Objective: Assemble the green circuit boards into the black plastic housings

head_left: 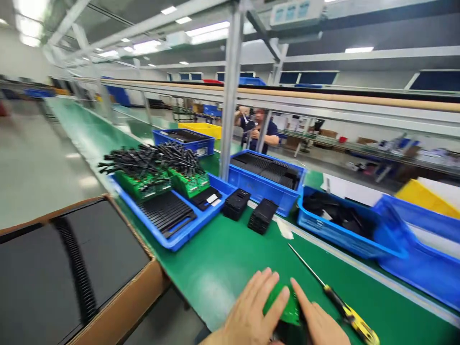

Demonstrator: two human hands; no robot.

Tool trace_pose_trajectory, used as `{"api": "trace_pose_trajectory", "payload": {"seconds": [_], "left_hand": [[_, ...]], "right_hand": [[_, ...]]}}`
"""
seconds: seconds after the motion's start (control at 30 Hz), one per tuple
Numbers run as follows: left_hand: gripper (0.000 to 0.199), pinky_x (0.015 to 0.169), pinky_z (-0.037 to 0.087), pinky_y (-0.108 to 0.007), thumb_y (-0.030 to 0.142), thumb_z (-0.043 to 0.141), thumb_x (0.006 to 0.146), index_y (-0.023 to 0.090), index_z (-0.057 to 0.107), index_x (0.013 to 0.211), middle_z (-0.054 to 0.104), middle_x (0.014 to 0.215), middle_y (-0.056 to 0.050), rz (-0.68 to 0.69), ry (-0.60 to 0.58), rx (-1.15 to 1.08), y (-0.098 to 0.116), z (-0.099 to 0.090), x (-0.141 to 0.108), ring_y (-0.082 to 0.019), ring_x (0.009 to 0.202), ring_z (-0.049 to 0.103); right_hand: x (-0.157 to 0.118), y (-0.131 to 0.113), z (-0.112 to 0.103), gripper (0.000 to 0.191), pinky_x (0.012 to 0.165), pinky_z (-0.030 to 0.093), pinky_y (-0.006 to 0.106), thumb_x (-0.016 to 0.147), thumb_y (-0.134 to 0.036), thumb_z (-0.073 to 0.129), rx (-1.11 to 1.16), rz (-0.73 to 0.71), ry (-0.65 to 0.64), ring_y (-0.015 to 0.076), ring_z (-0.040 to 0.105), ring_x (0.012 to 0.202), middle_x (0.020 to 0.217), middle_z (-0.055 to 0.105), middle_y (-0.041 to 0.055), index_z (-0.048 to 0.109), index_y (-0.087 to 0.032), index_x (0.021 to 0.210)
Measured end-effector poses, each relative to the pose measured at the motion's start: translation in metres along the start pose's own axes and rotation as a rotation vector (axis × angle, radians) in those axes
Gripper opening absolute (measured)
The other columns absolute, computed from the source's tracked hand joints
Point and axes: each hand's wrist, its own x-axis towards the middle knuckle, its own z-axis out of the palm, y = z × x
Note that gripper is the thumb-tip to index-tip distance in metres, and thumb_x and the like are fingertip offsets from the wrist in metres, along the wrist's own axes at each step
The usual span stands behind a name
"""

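Observation:
At the bottom of the head view, a green circuit board (287, 309) lies between my hands, with a dark part under it that my fingers partly hide. My left hand (249, 311) covers its left side, fingers stretched across the board. On the other side, my right hand (319, 321) grips the board's edge, index finger pointing forward. A screwdriver (336, 299) with a yellow and black handle rests on the green table (219, 258) just to the right, apart from my hands.
A blue tray (172, 243) holds green boards with black cables (143, 177) and black panels. Two stacks of black cases (262, 215) stand beside it. Blue bins (266, 191) with black parts line the rail. Left is a cardboard box (118, 306). Another person (264, 129) works behind.

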Motion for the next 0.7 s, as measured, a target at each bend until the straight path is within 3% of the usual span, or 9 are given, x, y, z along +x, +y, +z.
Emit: {"api": "trace_pose_trajectory", "payload": {"seconds": [0.07,0.13,0.23,0.33,0.4,0.5,0.7], "left_hand": [[0.082,0.101,0.046,-0.054,0.062,0.044,0.091,0.004,0.029,0.147,0.044,0.141,-0.030,0.003,-0.107,-0.112,-0.006,-0.005,0.000,-0.040,0.133,0.041],[0.068,0.098,0.049,-0.051,0.045,0.044,0.096,0.007,0.025,0.149,0.043,0.142,-0.029,-0.049,-0.225,-0.201,-0.007,-0.005,-0.003,-0.038,0.129,0.047],[0.058,0.097,0.051,-0.047,0.026,0.041,0.096,0.018,0.024,0.150,0.049,0.138,-0.019,-0.222,-0.292,-0.356,-0.004,0.003,-0.010,-0.030,0.121,0.053],[0.057,0.099,0.049,-0.050,0.024,0.042,0.096,0.023,0.024,0.150,0.049,0.135,-0.016,-0.303,-0.277,-0.455,0.000,0.008,-0.013,-0.029,0.121,0.052],[0.059,0.101,0.046,-0.053,0.024,0.046,0.094,0.023,0.026,0.149,0.047,0.136,-0.016,-0.289,-0.302,-0.472,-0.001,0.007,-0.011,-0.030,0.122,0.049],[0.060,0.104,0.041,-0.057,0.023,0.056,0.090,0.022,0.033,0.146,0.047,0.137,-0.016,-0.205,-0.344,-0.457,-0.005,0.004,-0.006,-0.031,0.126,0.045],[0.067,0.103,0.037,-0.066,0.029,0.083,0.071,0.020,0.050,0.130,0.056,0.129,-0.014,0.003,-0.410,-0.333,-0.012,0.007,-0.002,-0.036,0.125,0.047]], "right_hand": [[0.007,-0.006,0.005,0.072,0.068,0.061,0.031,0.085,-0.004,0.033,-0.061,-0.070,0.036,0.0211,0.070,0.081,0.113,0.068,0.0108,0.017,-0.021,0.153],[0.015,-0.013,0.006,0.058,0.074,0.060,0.027,0.087,-0.005,0.033,-0.083,-0.090,0.083,0.0203,0.069,0.091,0.114,0.068,0.0130,0.031,-0.012,0.145],[0.023,-0.024,0.000,0.025,0.081,0.056,0.027,0.094,-0.009,0.037,-0.092,-0.093,0.146,0.0195,0.066,0.097,0.111,0.066,0.0127,0.056,-0.015,0.109],[0.022,-0.031,-0.011,0.025,0.068,0.052,0.030,0.099,-0.013,0.037,-0.153,-0.112,0.180,0.0183,0.062,0.074,0.082,0.065,0.0054,0.056,-0.019,0.083],[0.018,-0.032,-0.016,0.028,0.059,0.046,0.028,0.101,-0.018,0.035,-0.137,-0.070,0.094,0.0163,0.056,0.064,0.073,0.060,0.0023,0.056,-0.020,0.083],[0.007,-0.029,-0.020,0.028,0.059,0.043,0.026,0.104,-0.025,0.032,-0.016,0.016,-0.075,0.0153,0.057,0.068,0.080,0.060,0.0028,0.059,-0.020,0.096],[-0.012,-0.023,-0.005,0.034,0.055,0.035,0.028,0.104,-0.023,0.031,-0.080,-0.016,-0.065,0.0157,0.052,0.062,0.071,0.057,0.0010,0.060,-0.018,0.088]]}}
